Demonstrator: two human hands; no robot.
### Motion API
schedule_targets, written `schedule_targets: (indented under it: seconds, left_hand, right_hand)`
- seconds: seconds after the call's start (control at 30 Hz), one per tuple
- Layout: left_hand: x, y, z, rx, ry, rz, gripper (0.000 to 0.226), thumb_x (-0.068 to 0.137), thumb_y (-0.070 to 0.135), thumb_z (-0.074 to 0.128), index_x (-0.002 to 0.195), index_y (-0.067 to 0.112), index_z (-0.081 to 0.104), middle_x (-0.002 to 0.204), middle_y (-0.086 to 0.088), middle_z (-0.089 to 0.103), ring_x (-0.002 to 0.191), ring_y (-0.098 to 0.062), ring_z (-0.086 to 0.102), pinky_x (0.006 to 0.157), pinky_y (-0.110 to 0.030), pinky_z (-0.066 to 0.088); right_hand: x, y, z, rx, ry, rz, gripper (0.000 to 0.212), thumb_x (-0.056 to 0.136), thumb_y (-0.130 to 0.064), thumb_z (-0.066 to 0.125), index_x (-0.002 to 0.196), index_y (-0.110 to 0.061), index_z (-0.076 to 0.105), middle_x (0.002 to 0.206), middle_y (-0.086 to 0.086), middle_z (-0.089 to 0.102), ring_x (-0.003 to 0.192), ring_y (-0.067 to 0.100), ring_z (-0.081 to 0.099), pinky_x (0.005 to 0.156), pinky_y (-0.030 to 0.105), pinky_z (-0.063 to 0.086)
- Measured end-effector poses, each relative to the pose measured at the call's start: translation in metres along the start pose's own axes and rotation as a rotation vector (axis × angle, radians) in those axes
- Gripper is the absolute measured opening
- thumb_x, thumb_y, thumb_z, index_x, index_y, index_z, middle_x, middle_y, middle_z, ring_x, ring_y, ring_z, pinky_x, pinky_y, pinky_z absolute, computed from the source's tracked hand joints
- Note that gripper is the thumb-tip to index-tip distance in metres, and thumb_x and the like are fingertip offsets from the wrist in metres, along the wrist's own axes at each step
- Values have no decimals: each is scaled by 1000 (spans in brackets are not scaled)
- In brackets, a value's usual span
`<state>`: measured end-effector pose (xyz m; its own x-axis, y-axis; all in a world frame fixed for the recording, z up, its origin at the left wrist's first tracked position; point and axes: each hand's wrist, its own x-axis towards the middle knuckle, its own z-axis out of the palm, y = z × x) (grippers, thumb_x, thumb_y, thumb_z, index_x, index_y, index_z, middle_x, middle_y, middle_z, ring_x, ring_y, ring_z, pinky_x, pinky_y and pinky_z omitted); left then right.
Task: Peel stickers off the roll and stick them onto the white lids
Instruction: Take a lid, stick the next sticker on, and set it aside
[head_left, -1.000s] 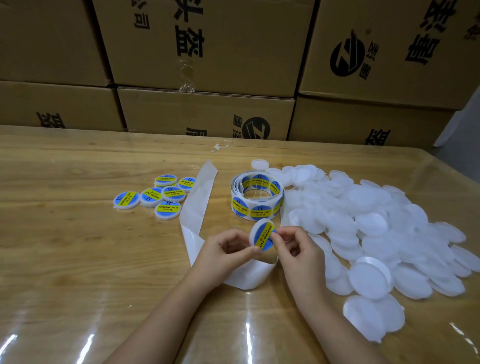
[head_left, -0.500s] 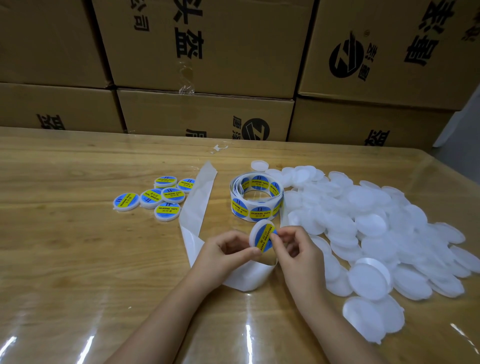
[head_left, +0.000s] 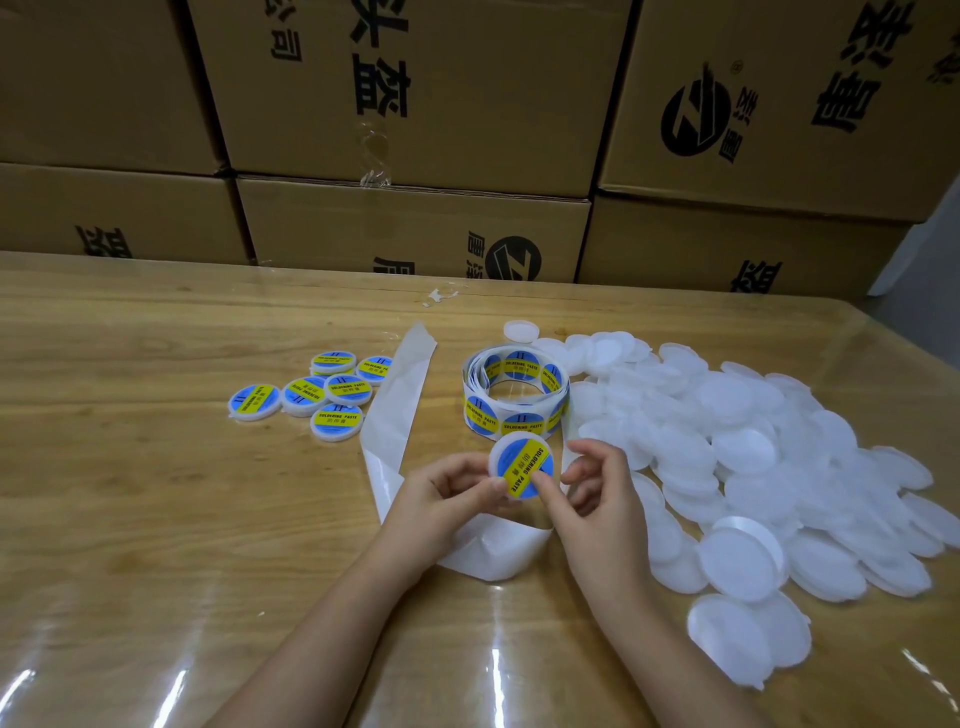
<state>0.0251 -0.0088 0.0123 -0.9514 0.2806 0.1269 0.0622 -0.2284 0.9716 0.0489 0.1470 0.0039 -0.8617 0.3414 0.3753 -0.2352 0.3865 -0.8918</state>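
Observation:
Above the table, between both hands, is a white lid (head_left: 522, 465) with a blue and yellow sticker on its face. My left hand (head_left: 447, 493) grips its left and lower edge, thumb on the sticker. My right hand (head_left: 597, 493) presses its thumb on the sticker's lower right, the other fingers curled loosely beside the lid. Just behind the lid stands the sticker roll (head_left: 514, 397). From it an empty white backing strip (head_left: 400, 415) trails left and loops under my hands. A big heap of plain white lids (head_left: 753, 447) lies to the right.
Several labelled lids (head_left: 327, 395) lie in a cluster at the left. Stacked cardboard boxes (head_left: 415, 130) wall off the table's far edge. The wooden table (head_left: 130, 519) has a glossy clear cover. A scrap of clear film (head_left: 439, 296) lies near the boxes.
The lid has turned from edge-on to face up toward me. My right thumb has come down onto the sticker and my right fingers have spread away from the rim.

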Motion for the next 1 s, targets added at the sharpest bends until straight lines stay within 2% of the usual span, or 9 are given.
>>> schedule_targets:
  seconds: [0.13, 0.2, 0.33, 0.47, 0.6, 0.77, 0.83, 0.9, 1.0]
  left_hand:
    - [1, 0, -1, -28, 7, -14, 19, 84, 0, 58, 102, -2, 65, 85, -13, 74, 76, -21, 71, 70, -24, 54]
    - [1, 0, -1, -35, 4, -11, 18, 87, -3, 55, 102, 0, 65, 82, -10, 74, 74, -18, 71, 67, -22, 54]
    - [1, 0, -2, -51, 8, 4, 19, 85, 2, 56, 102, 1, 65, 82, -8, 74, 76, -21, 71, 67, -23, 54]
    - [2, -2, -3, -33, 16, 22, 22, 84, 8, 56, 104, 4, 66, 86, -9, 74, 77, -23, 71, 68, -24, 54]
    - [1, -2, -3, 12, -3, 52, 28, 85, 16, 55, 109, 10, 66, 96, -7, 74, 83, -21, 68, 72, -24, 54]
    - [2, -1, 1, 93, 34, 85, 27, 89, 20, 51, 112, 18, 67, 102, -2, 72, 87, -16, 62, 76, -24, 52]
    - [0, -2, 3, 124, 37, 101, 25, 93, 13, 48, 111, 17, 66, 104, 2, 72, 94, -10, 65, 77, -19, 51]
    - [-2, -3, 5, 205, 38, 109, 27, 92, 13, 52, 117, 18, 61, 113, 1, 68, 106, -10, 63, 86, -21, 49]
    - [-5, -4, 9, 262, -6, 105, 49, 82, 14, 66, 127, 21, 50, 118, 6, 64, 106, -3, 61, 88, -19, 47]
  right_hand:
    - [0, -3, -2, 29, -65, -82, 41, 78, -20, 75, 105, -43, 54, 81, -16, 61, 69, 8, 53, 64, 11, 42]
    - [-2, -5, -2, -11, -114, -147, 39, 75, -26, 72, 110, -37, 57, 84, -15, 62, 75, 5, 52, 69, 11, 41]
    - [-3, -6, -1, -29, -137, -156, 41, 74, -27, 64, 111, -41, 54, 85, -11, 61, 77, 12, 48, 78, 22, 42]
    - [-3, -6, -1, 45, -121, -146, 35, 77, -23, 60, 107, -40, 58, 78, -9, 62, 72, 15, 48, 77, 27, 43]
    - [-2, -3, -1, 165, -115, -88, 24, 80, -24, 60, 102, -32, 61, 73, -10, 63, 70, 12, 50, 73, 21, 43]
    - [-3, -4, 1, 222, -156, -48, 21, 80, -27, 62, 93, -43, 57, 67, 2, 63, 71, 21, 59, 70, 23, 46]
    - [-4, -5, 2, 223, -216, -35, 30, 82, -28, 62, 100, -50, 55, 69, 10, 62, 73, 25, 62, 72, 27, 50]
    - [-5, -6, 3, 211, -261, -33, 37, 85, -27, 61, 108, -55, 54, 74, 17, 62, 77, 27, 63, 74, 30, 51]
    - [-5, -7, 2, 195, -257, -38, 28, 85, -33, 57, 106, -53, 58, 74, 13, 64, 78, 21, 66, 74, 32, 53]
